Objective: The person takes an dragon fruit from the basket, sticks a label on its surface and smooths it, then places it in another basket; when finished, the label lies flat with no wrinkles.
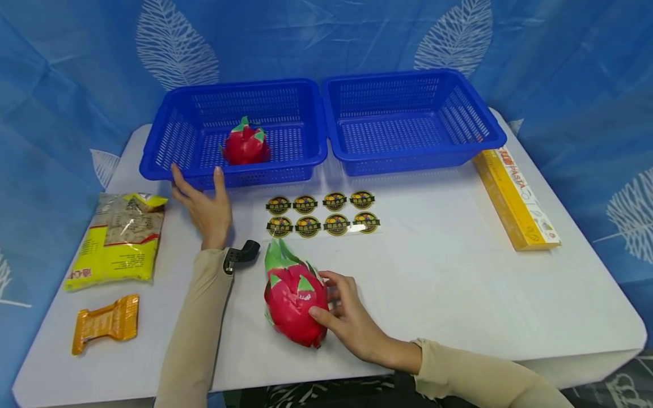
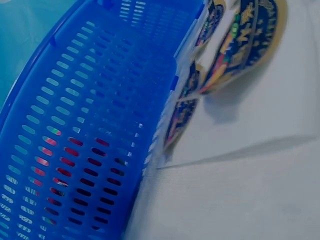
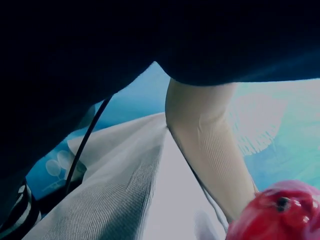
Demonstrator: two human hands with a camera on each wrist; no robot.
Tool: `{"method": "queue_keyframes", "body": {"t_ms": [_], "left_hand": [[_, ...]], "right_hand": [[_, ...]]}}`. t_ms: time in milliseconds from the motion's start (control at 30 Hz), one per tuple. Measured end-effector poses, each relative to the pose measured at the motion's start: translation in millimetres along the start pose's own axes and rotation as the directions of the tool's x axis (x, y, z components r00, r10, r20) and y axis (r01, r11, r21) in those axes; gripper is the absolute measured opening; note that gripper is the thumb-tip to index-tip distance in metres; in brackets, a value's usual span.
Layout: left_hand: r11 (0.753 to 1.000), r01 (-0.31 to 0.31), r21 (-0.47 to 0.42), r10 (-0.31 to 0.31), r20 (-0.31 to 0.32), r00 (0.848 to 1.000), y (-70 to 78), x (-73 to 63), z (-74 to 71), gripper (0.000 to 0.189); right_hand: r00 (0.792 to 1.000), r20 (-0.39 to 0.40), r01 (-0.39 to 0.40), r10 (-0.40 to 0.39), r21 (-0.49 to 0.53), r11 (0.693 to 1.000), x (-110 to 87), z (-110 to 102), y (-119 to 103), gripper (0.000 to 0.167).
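Note:
A pink-red dragon fruit [image 1: 296, 300] with green leaf tips is near the table's front edge. My right hand [image 1: 352, 323] grips its right side, thumb in front and fingers behind; whether it rests on the table I cannot tell. In the right wrist view, part of the dragon fruit [image 3: 280, 212] shows at the lower right. My left hand [image 1: 206, 212] has its fingers extended at the front rim of the left blue basket [image 1: 178, 107]. Another dragon fruit [image 1: 246, 146] lies in that basket, seen through its slots in the left wrist view.
A sheet of several round black-and-gold stickers [image 1: 336, 224] lies before the baskets. The right blue basket [image 1: 408, 156] stands alongside the left one. A yellow pasta box [image 1: 515, 198] lies at right. A yellow-green bag [image 1: 122, 243] and an orange packet [image 1: 107, 323] lie at left.

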State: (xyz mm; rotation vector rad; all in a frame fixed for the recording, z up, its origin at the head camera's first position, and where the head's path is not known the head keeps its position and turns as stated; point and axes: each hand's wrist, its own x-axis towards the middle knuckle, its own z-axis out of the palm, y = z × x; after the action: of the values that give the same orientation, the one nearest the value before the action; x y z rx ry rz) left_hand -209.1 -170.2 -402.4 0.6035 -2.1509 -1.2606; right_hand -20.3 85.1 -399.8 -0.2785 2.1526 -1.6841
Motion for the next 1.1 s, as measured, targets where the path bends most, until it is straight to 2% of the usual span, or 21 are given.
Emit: {"method": "queue_keyframes", "body": {"t_ms": [167,267,467,533,600,667,700,733,767,800,867,933,967,1000,1033,1100], "left_hand": [[0.995,-0.058,-0.076,0.057,-0.011,0.998,-4.5,-0.1,2.3,0.087],[0.993,-0.077,-0.091,0.078,0.005,0.997,-6.5,-1.1,-0.1,0.090],[0.988,-0.113,-0.110,0.118,0.038,0.992,-11.3,-13.8,-6.0,0.094],[0.987,-0.120,-0.107,0.125,0.044,0.991,-11.5,-19.6,-8.4,0.086],[0.987,-0.134,-0.087,0.140,0.065,0.988,-11.1,-24.6,-10.6,0.070],[0.984,-0.172,-0.054,0.177,0.125,0.976,-11.4,-29.3,-12.5,0.053],[0.978,-0.203,-0.036,0.206,0.174,0.963,-11.5,-31.0,-13.0,0.047],[0.971,-0.237,-0.026,0.236,0.237,0.942,-12.1,-32.4,-13.1,0.043],[0.962,-0.274,-0.020,0.266,0.307,0.914,-12.3,-33.8,-12.8,0.041],[0.950,-0.313,-0.015,0.294,0.385,0.875,-12.9,-35.1,-12.2,0.041],[0.926,-0.376,-0.022,0.330,0.528,0.782,-14.4,-37.2,-10.5,0.046],[0.905,-0.424,-0.031,0.347,0.630,0.694,-16.2,-39.1,-8.8,0.053],[0.895,-0.446,-0.034,0.353,0.664,0.659,-17.0,-39.8,-8.2,0.055],[0.885,-0.464,-0.034,0.357,0.689,0.630,-18.2,-40.3,-7.6,0.057],[0.878,-0.478,-0.034,0.358,0.708,0.608,-19.3,-40.7,-7.3,0.058],[0.867,-0.498,-0.022,0.353,0.733,0.581,-20.7,-41.3,-7.1,0.058]], "right_hand": [[0.999,-0.031,0.037,-0.038,-0.033,0.999,0.5,-3,2,0.058],[0.998,-0.045,0.039,-0.041,-0.045,0.998,3.6,-7,3,0.056],[0.994,-0.105,0.011,-0.017,-0.055,0.998,12.8,-26,0,0.046],[0.989,-0.146,-0.015,0.010,-0.034,0.999,16.9,-34,-2,0.044],[0.983,-0.183,-0.029,0.025,-0.019,0.999,21.3,-44,-4,0.042],[0.978,-0.206,-0.033,0.027,-0.027,0.999,25.8,-53,-6,0.042],[0.978,-0.209,-0.030,0.022,-0.034,0.999,28.2,-57,-7,0.042],[0.977,-0.212,-0.027,0.017,-0.045,0.999,30.6,-60,-8,0.043],[0.977,-0.215,-0.026,0.013,-0.060,0.998,32.9,-64,-9,0.043],[0.976,-0.219,-0.028,0.011,-0.073,0.997,35.3,-68,-10,0.043],[0.972,-0.233,-0.030,0.006,-0.098,0.995,40.2,-75,-12,0.044],[0.967,-0.253,-0.042,0.011,-0.116,0.992,45.6,-83,-15,0.044],[0.964,-0.265,-0.046,0.011,-0.127,0.991,48.5,-87,-16,0.044],[0.961,-0.277,-0.049,0.010,-0.133,0.990,51.9,-91,-17,0.044],[0.958,-0.287,-0.052,0.010,-0.138,0.989,55.3,-95,-18,0.044],[0.953,-0.303,-0.065,0.021,-0.135,0.989,62.8,-103,-19,0.044]]}}
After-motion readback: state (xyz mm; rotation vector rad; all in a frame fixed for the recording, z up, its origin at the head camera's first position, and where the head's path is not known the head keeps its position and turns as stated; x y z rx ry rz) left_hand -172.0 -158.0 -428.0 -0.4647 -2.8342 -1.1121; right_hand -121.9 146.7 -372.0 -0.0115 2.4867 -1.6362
